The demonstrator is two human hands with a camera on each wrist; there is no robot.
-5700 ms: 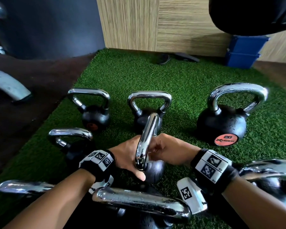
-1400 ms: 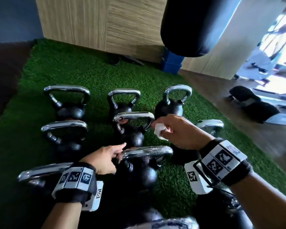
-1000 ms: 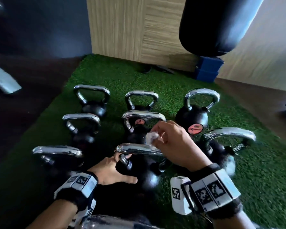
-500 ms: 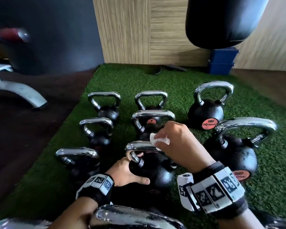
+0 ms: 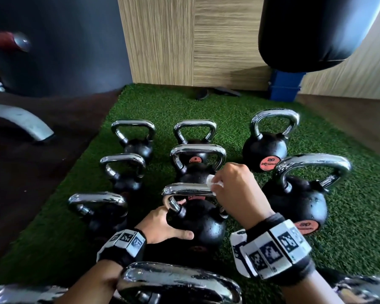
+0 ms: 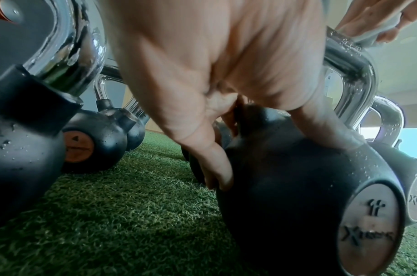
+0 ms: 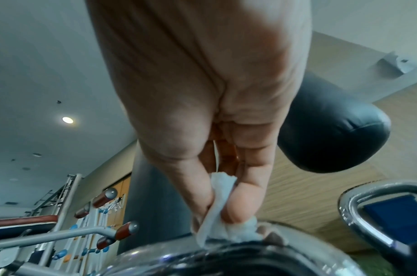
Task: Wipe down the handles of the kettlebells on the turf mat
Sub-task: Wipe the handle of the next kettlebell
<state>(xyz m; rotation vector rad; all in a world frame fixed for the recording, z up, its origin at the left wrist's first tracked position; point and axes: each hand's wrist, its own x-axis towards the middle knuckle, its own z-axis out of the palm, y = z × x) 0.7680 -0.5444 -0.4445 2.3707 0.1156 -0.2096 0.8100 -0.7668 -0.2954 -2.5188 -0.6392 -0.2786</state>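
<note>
Wipe (image 5: 214, 183) is down on chrome now, pinched in the right hand (image 5: 236, 191) and pressed onto the right end of the handle (image 5: 188, 189) of the middle kettlebell (image 5: 198, 224) in the near row. A second back that hand was hovering above the bar with the tissue; now it is in contact, and the right wrist view shows the fingertips (image 7: 236, 211) bunching the white tissue against the metal. The left hand (image 5: 162, 226) has settled too: thumb spread across the black ball, fingers reaching in under the bar beside the left post, bracing rather than gripping, fingers fairly straight. So this looks like the start of a fresh handle, the one behind it (image 5: 198, 152) seemingly done, though nothing here proves it. Droplets sit on the chrome in the left wrist view, so there is moisture to clear. The rest stand upright in rows on the turf (image 5: 349, 216), the 20 (image 5: 266, 148) at the back right untouched for now
</note>
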